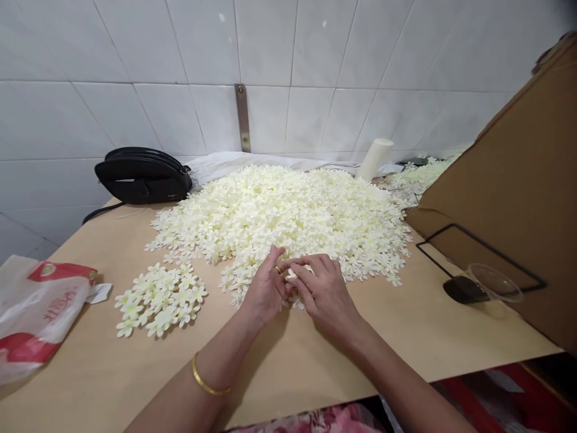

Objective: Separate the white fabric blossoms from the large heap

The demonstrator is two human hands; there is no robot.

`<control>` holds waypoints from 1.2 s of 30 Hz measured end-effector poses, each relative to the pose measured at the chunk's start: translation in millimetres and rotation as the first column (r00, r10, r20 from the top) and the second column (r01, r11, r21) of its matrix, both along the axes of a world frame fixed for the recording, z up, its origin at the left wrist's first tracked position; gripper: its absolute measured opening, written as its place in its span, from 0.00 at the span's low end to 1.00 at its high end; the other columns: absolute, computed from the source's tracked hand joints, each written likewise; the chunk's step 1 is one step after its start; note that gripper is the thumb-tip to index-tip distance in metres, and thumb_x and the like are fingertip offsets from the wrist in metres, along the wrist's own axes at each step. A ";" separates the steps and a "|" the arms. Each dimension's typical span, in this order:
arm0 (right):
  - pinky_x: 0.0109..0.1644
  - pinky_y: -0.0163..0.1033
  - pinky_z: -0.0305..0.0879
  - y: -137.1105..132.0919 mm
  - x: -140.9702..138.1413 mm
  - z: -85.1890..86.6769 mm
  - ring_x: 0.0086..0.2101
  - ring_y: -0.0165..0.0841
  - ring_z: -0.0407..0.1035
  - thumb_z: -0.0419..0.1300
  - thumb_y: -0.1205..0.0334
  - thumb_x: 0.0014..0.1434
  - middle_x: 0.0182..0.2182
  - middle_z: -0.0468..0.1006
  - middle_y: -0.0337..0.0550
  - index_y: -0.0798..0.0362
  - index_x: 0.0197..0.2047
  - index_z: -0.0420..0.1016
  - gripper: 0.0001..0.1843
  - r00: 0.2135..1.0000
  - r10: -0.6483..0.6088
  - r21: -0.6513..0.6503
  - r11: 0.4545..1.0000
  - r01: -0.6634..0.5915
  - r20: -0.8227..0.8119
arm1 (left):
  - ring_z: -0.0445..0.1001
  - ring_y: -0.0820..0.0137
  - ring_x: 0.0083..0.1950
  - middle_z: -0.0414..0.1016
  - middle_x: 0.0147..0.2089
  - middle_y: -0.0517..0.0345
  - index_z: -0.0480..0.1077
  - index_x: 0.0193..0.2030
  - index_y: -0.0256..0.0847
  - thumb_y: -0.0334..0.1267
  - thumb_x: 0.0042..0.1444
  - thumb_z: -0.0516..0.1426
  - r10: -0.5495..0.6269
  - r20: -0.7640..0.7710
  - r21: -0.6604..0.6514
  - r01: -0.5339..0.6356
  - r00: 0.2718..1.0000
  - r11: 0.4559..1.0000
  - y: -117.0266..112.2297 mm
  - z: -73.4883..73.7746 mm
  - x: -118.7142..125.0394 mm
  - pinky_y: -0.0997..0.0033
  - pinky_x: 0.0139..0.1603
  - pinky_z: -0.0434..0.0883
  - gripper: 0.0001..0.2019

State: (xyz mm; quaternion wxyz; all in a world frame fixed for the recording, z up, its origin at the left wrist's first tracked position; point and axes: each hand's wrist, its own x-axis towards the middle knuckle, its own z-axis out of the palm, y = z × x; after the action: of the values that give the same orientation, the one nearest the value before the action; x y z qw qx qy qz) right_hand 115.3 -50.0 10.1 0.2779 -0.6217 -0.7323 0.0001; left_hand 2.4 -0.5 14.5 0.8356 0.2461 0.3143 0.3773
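My left hand [267, 284] is turned palm inward at the front of a large heap of cream-white artificial flower heads [288, 210]. Its thumb points up, and its curled fingers meet those of my right hand [325, 285]. Between the fingertips of both hands shows a small white artificial flower [293, 274], pinched by my right thumb and forefinger. My left fingers close around its near side, partly hidden by the right hand. To the left, apart from the heap, lies a smaller group of the same flower heads [162, 299].
A black bag [144, 175] stands at the back left, and a red-and-white plastic bag [45, 313] lies at the left edge. A white cone [374, 159] rises behind the heap. On the right are a cardboard box [509, 180], a black wire frame [491, 249] and a clear cup [496, 282].
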 end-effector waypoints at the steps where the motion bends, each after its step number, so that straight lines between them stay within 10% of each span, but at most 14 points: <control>1: 0.42 0.42 0.52 -1.5 -1.1 -0.1 0.39 0.36 0.58 0.49 0.68 0.55 0.38 0.68 0.44 0.51 0.36 0.69 0.09 0.999 0.006 0.002 1.000 -0.006 -0.046 | 0.65 0.78 0.21 0.68 0.31 0.60 0.61 0.41 0.42 0.52 0.47 0.53 0.000 0.003 0.005 0.000 1.000 1.000 -0.5 -0.1 0.5 0.77 0.22 0.63 0.19; 12: 0.33 0.33 0.57 -4.5 5.6 -5.6 0.30 0.29 0.61 0.52 0.70 0.50 0.27 0.66 0.38 0.53 0.26 0.64 0.04 0.809 -0.068 -0.080 0.996 0.026 -0.584 | 0.69 0.74 0.26 0.70 0.25 0.55 0.69 0.31 0.33 0.40 0.44 0.59 -0.124 -0.177 0.225 0.163 0.976 0.961 -3.9 -12.0 2.6 0.74 0.28 0.66 0.11; 22: 0.23 0.31 0.56 -1.8 24.0 -26.4 0.21 0.26 0.60 0.58 0.58 0.49 0.18 0.66 0.35 0.55 0.24 0.65 0.10 0.475 -0.143 -0.211 0.973 -0.091 -0.868 | 0.72 0.70 0.27 0.72 0.25 0.54 0.69 0.34 0.33 0.36 0.40 0.62 -0.160 -0.228 0.197 0.206 0.960 0.958 -6.9 -14.3 3.7 0.70 0.31 0.68 0.13; 31: 0.21 0.31 0.54 -2.4 15.2 -25.1 0.19 0.25 0.57 0.52 0.55 0.53 0.15 0.62 0.34 0.54 0.19 0.61 0.15 0.589 -0.213 -0.224 0.973 0.055 -0.779 | 0.71 0.70 0.24 0.70 0.21 0.58 0.68 0.33 0.35 0.38 0.37 0.63 -0.125 -0.289 0.231 0.196 0.949 0.953 -11.7 -17.5 9.2 0.71 0.25 0.67 0.15; 36: 0.19 0.31 0.53 -1.6 13.4 -28.6 0.17 0.25 0.57 0.52 0.52 0.53 0.15 0.64 0.34 0.54 0.21 0.61 0.16 0.468 -0.197 -0.250 0.967 -0.054 -0.861 | 0.69 0.73 0.20 0.70 0.18 0.59 0.65 0.31 0.36 0.36 0.41 0.60 -0.070 -0.311 0.261 0.156 0.948 0.953 -10.9 -21.0 7.7 0.73 0.25 0.66 0.10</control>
State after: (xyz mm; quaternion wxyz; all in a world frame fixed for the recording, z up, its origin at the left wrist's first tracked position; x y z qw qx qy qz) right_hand 128.7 -51.6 -18.4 0.5362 -0.5920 -0.4520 0.3970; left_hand 10.1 -11.4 -6.5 0.7555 0.4346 0.3647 0.3278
